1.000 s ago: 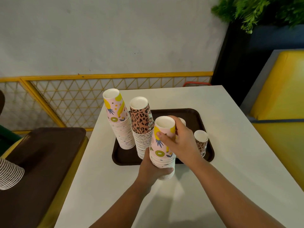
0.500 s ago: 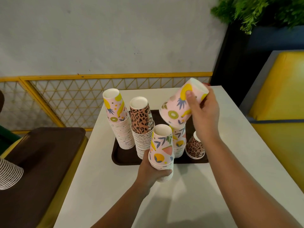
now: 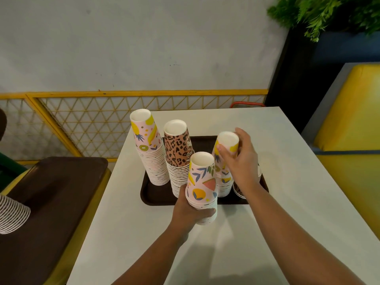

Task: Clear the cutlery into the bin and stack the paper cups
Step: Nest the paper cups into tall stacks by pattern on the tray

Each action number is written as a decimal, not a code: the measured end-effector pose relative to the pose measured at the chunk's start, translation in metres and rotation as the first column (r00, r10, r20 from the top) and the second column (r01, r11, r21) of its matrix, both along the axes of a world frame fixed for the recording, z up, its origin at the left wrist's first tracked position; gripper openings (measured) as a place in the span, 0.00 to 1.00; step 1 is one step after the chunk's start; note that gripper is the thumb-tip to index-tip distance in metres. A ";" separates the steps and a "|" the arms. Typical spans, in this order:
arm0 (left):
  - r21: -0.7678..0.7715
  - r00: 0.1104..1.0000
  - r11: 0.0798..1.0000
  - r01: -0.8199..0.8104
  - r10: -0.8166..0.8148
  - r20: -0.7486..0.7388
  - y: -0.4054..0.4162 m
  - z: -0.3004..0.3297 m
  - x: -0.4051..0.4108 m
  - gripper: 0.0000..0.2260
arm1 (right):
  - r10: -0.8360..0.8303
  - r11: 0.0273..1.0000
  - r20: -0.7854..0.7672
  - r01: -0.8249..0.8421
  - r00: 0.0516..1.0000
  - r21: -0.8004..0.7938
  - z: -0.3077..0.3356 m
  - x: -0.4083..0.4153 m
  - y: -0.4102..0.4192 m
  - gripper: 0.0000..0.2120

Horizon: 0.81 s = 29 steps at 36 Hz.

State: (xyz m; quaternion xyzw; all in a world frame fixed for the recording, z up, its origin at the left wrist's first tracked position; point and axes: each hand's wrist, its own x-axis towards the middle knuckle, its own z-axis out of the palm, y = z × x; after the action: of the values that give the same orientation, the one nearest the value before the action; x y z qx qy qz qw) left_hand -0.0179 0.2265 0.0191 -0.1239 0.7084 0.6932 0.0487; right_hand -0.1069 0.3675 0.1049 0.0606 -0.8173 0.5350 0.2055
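Your left hand (image 3: 186,210) is low in the middle of the frame. Its grip is curled round the bottom of a short stack of upside-down pink paper cups with leaf and fruit pictures (image 3: 202,186). That stack sits at the near edge of the dark brown plastic tray (image 3: 153,195), right in front of the other cups.

Your right hand (image 3: 241,159) is a little higher and to the right. Its grip is closed on the top pink and yellow paper cup (image 3: 228,141), with the thumb on the near side and the fingers round the back. This cup sits on top of another pink cup stack (image 3: 223,182) on the tray. Your hand hides much of that stack.

Behind these stand two taller stacks on the tray. The tall pink stack with pineapple and kiwi pictures (image 3: 151,150) is at the left. The brown leopard-spot paper cup stack (image 3: 177,155) is just beside it, and the stack in your left hand covers its lower right part. A low leopard-spot cup (image 3: 238,190) peeks out under your right wrist; you cannot see most of it.

The tray lies on the white tabletop (image 3: 287,182). At the lower left of the frame is a second brown tray (image 3: 53,192) with a stack of white ribbed cups (image 3: 12,215) lying on its side. A yellow mesh fence (image 3: 92,124) runs behind, a green plant (image 3: 320,13) is at the upper right, and a yellow padded seat (image 3: 349,112) is at the right edge.
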 end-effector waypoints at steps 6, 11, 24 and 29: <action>-0.018 0.999 1.000 -0.020 0.019 -0.028 0.003 0.004 -0.003 0.41 | 0.082 0.996 -0.091 -0.085 0.992 -0.032 0.006 0.025 -0.007 0.32; -0.022 0.998 1.000 -0.012 0.011 -0.060 0.007 0.008 -0.005 0.40 | 0.271 0.962 0.031 -0.271 0.962 0.021 0.004 0.038 -0.016 0.39; -0.115 0.995 0.991 0.071 -0.078 -0.060 0.006 0.012 -0.005 0.45 | 0.242 0.970 0.015 -0.242 0.970 0.028 0.012 0.034 -0.014 0.18; -0.108 0.998 0.992 0.065 -0.067 -0.015 0.003 0.011 -0.003 0.34 | 0.217 0.975 -0.006 -0.217 0.976 -0.041 0.024 0.027 -0.010 0.16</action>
State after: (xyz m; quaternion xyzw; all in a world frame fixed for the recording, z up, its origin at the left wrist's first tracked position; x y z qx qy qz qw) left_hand -0.0212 0.2299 0.0296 -0.0961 0.7489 0.6531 0.0582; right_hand -0.0801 0.3578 0.1291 0.1456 -0.7945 0.5708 0.1476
